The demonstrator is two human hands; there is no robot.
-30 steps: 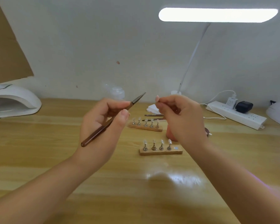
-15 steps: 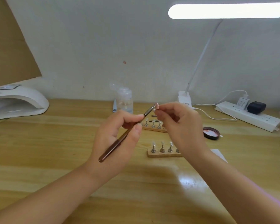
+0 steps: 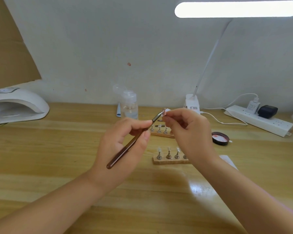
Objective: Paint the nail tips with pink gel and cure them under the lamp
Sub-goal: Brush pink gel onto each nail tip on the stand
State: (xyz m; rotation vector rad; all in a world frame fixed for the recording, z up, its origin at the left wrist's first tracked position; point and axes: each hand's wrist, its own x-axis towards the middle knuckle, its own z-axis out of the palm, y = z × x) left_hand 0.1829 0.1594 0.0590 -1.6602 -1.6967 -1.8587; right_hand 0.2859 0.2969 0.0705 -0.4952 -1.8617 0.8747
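My left hand (image 3: pixel 123 146) grips a brown-handled gel brush (image 3: pixel 125 149) like a pen, its bristles touching a pinkish nail tip (image 3: pixel 164 112). That tip is pinched between the fingers of my right hand (image 3: pixel 188 132), raised above the table. Below the hands lie two wooden holder strips: the near strip (image 3: pixel 169 160) carries clear nail tips on metal stands, the far strip (image 3: pixel 161 134) is partly hidden behind my hands. An open pot of pink gel (image 3: pixel 220 138) sits to the right. A white curing lamp (image 3: pixel 15 105) stands at the far left.
A clear pump bottle (image 3: pixel 129 105) stands at the back centre. The desk lamp (image 3: pixel 192 102) rises at the back right, beside a white power strip (image 3: pixel 259 120) with plugs and cables. A white paper (image 3: pixel 228 161) lies near my right forearm. Cardboard leans at top left.
My two hands came together, bringing the brush tip from apart onto the nail tip. The view shifted left, revealing the bottle and the gel pot.
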